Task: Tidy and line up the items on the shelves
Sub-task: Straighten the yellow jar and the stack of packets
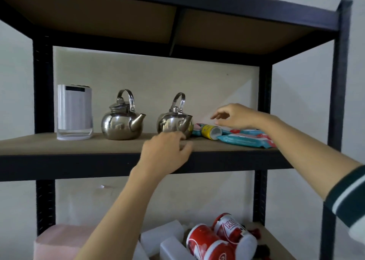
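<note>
On the wooden shelf [59,147] stand a white clear-based container [74,112] at the left and two steel kettles [122,119] [173,121] beside it. A yellow-and-white can [210,131] lies on its side to the right of the second kettle, among blue-and-red flat packets [245,140]. My left hand [166,154] hovers at the shelf's front edge just below the second kettle, fingers loosely curled and holding nothing. My right hand [235,116] reaches over the lying can and the packets, fingers relaxed, with nothing in it.
The rack's dark metal posts [338,82] and beams frame the shelves, with another board overhead. On the lower shelf lie two red-and-white cans [209,244] [232,229] on their sides, white plastic boxes [164,238] and a pink block [59,242].
</note>
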### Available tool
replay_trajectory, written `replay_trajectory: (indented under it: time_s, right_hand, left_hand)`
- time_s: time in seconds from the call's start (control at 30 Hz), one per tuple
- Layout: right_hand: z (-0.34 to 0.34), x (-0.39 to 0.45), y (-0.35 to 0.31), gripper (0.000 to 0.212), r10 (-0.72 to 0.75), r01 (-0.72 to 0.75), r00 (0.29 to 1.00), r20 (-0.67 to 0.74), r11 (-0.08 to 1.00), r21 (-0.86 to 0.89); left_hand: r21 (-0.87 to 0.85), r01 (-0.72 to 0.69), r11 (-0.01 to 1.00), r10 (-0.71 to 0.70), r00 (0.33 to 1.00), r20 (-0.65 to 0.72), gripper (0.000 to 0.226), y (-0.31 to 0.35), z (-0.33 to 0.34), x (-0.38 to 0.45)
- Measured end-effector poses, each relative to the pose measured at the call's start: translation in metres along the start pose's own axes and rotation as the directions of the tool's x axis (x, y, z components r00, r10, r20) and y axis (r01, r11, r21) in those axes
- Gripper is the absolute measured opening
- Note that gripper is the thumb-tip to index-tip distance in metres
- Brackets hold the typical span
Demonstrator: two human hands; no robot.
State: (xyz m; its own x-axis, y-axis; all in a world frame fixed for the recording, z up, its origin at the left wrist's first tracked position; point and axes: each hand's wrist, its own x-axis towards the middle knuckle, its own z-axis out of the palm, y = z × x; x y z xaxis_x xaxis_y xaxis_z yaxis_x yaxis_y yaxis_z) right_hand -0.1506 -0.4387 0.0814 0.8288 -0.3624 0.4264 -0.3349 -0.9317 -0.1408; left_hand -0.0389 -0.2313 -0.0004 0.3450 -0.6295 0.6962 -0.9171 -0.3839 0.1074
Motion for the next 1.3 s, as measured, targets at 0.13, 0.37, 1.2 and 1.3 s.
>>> replay_trajectory:
  time_s: [0.13, 0.37, 1.2, 1.3]
  right_hand:
    - [0.005, 0.000, 0.000, 0.044, 0.049, -0.048, 0.994, 0.097, 0.999, -0.012]
    - [0.030, 0.034, -0.012, 0.051, 0.256, -0.243, 0.963, 0.083, 0.960, -0.140]
    - [0.054, 0.035, 0.005, 0.078, 0.162, -0.101, 0.975, -0.151, 0.932, 0.347]
    - [0.054, 0.033, 0.004, 0.082, 0.138, -0.106, 0.973, -0.186, 0.979, 0.176]
  left_hand:
    - [0.134, -0.060, 0.989, 0.077, 0.989, -0.124, 0.045, 0.049, 0.029, 0.016]
    - [0.326, 0.053, 0.944, 0.058, 0.946, -0.320, 0.074, 0.056, 0.051, 0.011]
    - [0.273, 0.115, 0.955, -0.042, 0.965, -0.260, 0.093, 0.066, 0.051, 0.010]
    - [0.292, 0.131, 0.948, -0.049, 0.962, -0.270, 0.095, 0.066, 0.052, 0.011]
